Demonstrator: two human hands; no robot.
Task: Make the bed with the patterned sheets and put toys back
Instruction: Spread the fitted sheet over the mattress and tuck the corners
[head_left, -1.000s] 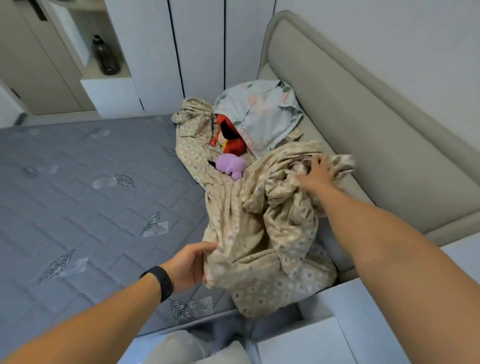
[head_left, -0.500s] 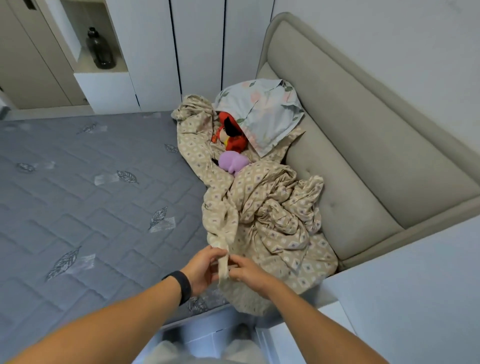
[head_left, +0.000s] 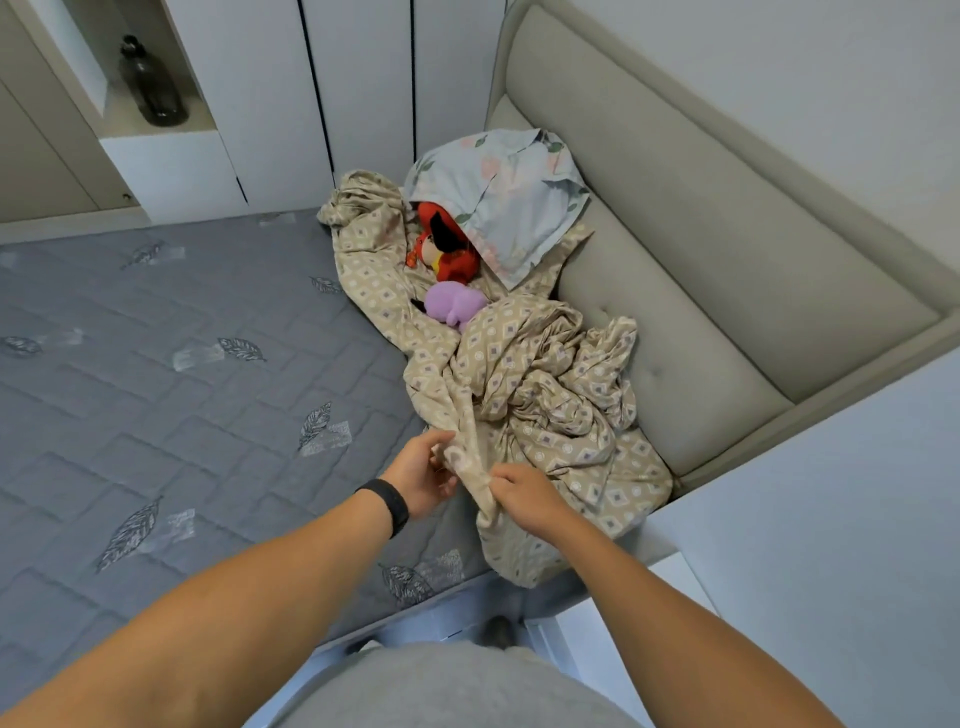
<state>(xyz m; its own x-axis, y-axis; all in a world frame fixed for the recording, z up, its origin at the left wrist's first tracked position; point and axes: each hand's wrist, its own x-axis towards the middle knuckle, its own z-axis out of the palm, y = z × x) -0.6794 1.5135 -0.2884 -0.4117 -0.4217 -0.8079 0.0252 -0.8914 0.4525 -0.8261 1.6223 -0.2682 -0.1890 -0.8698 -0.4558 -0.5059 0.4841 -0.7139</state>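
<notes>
A beige patterned sheet (head_left: 540, 395) lies bunched along the right side of the grey quilted mattress (head_left: 156, 395), against the headboard. My left hand (head_left: 423, 475) and my right hand (head_left: 522, 493) both pinch a gathered edge of the sheet near the mattress's front edge, close together. A red plush toy (head_left: 447, 249) and a purple plush toy (head_left: 454, 306) lie in the sheet's folds farther back. A pale floral pillow (head_left: 498, 202) leans over the red toy.
A padded beige headboard (head_left: 727, 249) runs along the right. White wardrobe doors (head_left: 363, 88) stand behind the bed, with a dark bottle (head_left: 153, 83) in a niche at the left. A white ledge (head_left: 810, 545) sits at the right front.
My right hand left the far bunch of the sheet by the headboard and came back beside my left hand. Both now hold the same gathered edge, lifted slightly.
</notes>
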